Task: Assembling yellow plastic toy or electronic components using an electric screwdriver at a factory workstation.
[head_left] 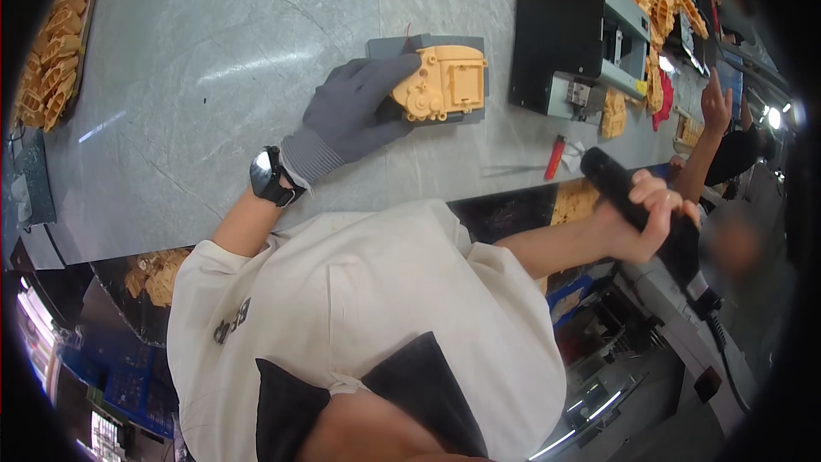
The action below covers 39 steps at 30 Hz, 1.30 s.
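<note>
Lying flat on a dark grey pad (466,77) near the far middle of the pale grey table (214,77): a yellow-orange plastic housing (445,81), boxy, with moulded ribs, a raised square panel and small round bosses along its near edge. Pressed against its left end, the left hand (355,111) in a grey knit glove, fingers (389,68) slightly spread and laid over the top and near left corner, steadying rather than lifting; a black wristwatch (272,178) just behind the cuff. Off to the right and nearer the body, clear of the table edge, the bare right hand (650,218), fingers wrapped tight round the black barrel of a powered screwdriver (646,214), tip pointing up and left, well apart from the housing. Probably light and stiff, a hollow moulded shell, likely to skate on a smooth surface but checked by the pad beneath; smooth faces perhaps slippery to bare skin, less so to the knit glove. Best gripped across the two long side walls or held down on the flat top panel, away from the thin bosses and tabs, which look the likeliest to crack. Further right on the table, a black box-shaped machine (569,34) and a small red lighter-like thing (555,156); heaps of similar yellow parts (51,60) along the left and far rims.
</note>
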Each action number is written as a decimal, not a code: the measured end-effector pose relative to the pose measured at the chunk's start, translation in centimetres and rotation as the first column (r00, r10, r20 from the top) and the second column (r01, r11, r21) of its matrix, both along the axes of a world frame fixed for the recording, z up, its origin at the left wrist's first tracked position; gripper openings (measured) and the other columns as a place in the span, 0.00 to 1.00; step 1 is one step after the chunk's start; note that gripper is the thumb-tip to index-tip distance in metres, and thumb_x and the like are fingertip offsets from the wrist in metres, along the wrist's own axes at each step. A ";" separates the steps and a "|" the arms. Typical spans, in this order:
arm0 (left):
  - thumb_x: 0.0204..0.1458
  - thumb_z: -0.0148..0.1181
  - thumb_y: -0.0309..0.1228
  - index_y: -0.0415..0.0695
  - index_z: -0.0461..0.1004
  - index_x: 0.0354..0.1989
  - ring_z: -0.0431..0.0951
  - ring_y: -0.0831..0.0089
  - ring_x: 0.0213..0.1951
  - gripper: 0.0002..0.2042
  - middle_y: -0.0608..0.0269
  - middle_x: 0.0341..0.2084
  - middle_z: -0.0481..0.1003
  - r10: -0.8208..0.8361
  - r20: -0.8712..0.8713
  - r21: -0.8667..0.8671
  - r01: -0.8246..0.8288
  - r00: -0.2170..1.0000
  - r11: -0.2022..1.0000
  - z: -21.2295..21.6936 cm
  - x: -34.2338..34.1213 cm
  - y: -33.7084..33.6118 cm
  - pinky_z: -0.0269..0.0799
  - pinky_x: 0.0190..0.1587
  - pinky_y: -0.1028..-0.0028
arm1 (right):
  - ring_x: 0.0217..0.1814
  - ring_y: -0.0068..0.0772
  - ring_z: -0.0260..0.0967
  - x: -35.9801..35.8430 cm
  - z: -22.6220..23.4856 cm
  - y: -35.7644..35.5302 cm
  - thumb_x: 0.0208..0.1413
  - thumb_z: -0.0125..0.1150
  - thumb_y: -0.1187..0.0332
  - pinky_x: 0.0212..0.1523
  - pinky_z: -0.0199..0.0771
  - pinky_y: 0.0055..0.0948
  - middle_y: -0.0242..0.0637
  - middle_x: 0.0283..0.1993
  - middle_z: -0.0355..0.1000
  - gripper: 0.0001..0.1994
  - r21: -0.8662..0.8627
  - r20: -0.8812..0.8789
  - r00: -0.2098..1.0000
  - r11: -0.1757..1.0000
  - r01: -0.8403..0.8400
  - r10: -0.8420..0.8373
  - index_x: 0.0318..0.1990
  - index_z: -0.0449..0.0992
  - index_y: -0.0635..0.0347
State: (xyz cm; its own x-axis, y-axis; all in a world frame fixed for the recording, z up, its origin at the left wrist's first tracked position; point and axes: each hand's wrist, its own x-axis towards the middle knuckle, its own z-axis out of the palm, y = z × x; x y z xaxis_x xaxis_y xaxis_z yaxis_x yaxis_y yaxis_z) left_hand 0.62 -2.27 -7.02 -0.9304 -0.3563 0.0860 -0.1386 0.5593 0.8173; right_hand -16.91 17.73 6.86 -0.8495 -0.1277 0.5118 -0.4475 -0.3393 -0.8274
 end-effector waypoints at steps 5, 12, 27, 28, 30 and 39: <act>0.37 0.63 0.36 0.51 0.60 0.54 0.70 0.59 0.41 0.31 0.61 0.41 0.70 0.052 -0.106 -0.044 -0.057 0.993 0.997 -0.6 -0.4 0.2 0.65 0.46 0.65 | 0.17 0.27 0.58 1.0 0.0 -2.9 0.41 0.45 0.75 0.27 0.60 0.33 0.32 0.19 0.59 0.18 -0.146 0.006 0.903 0.894 -0.424 0.430 0.45 0.61 0.58; 0.35 0.65 0.36 0.52 0.61 0.53 0.68 0.60 0.45 0.32 0.63 0.43 0.69 0.061 -0.053 0.002 -0.061 0.997 0.998 -0.9 -1.8 0.9 0.64 0.49 0.65 | 0.18 0.33 0.62 5.3 -2.8 -6.9 0.43 0.51 0.80 0.25 0.64 0.34 0.38 0.20 0.63 0.20 0.042 -0.084 0.800 0.804 -0.593 0.594 0.45 0.55 0.60; 0.36 0.64 0.38 0.51 0.61 0.53 0.70 0.61 0.45 0.31 0.61 0.43 0.70 0.055 -0.061 0.016 -0.054 0.997 0.998 -1.2 -1.5 0.8 0.65 0.48 0.66 | 0.15 0.29 0.60 6.4 -4.2 -9.3 0.42 0.54 0.79 0.23 0.66 0.31 0.36 0.17 0.61 0.16 0.155 0.026 0.860 0.848 -0.507 0.509 0.36 0.54 0.58; 0.36 0.64 0.38 0.51 0.61 0.53 0.70 0.61 0.45 0.31 0.61 0.44 0.70 0.051 -0.065 0.017 -0.050 0.997 0.999 -1.2 -1.6 0.6 0.66 0.47 0.66 | 0.15 0.29 0.60 6.3 -4.2 -9.3 0.42 0.55 0.79 0.24 0.66 0.31 0.36 0.17 0.61 0.16 0.164 0.036 0.858 0.844 -0.511 0.512 0.36 0.54 0.58; 0.36 0.64 0.38 0.51 0.61 0.53 0.69 0.61 0.45 0.31 0.61 0.44 0.70 0.051 -0.068 0.018 -0.050 0.996 0.999 -1.1 -1.6 0.5 0.66 0.47 0.66 | 0.15 0.29 0.60 6.1 -4.2 -9.4 0.42 0.55 0.79 0.24 0.66 0.31 0.35 0.17 0.61 0.17 0.172 0.049 0.854 0.838 -0.518 0.518 0.35 0.54 0.58; 0.36 0.64 0.35 0.50 0.60 0.54 0.68 0.58 0.45 0.32 0.59 0.45 0.68 0.094 -0.171 0.014 -0.093 0.981 0.996 -0.7 -1.7 1.1 0.66 0.47 0.64 | 0.13 0.29 0.58 5.8 -4.5 -10.2 0.37 0.52 0.82 0.22 0.63 0.31 0.36 0.17 0.59 0.19 0.169 0.069 0.859 0.843 -0.511 0.507 0.39 0.58 0.59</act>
State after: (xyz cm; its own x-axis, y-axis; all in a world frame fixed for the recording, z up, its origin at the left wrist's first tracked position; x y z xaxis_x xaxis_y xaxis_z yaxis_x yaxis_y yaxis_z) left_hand -1.13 -1.16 -7.75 -0.8647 -0.4420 0.2385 -0.0480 0.5456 0.8367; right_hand -11.15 7.54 2.35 -0.6506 -0.6305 0.4233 -0.2344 -0.3634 -0.9017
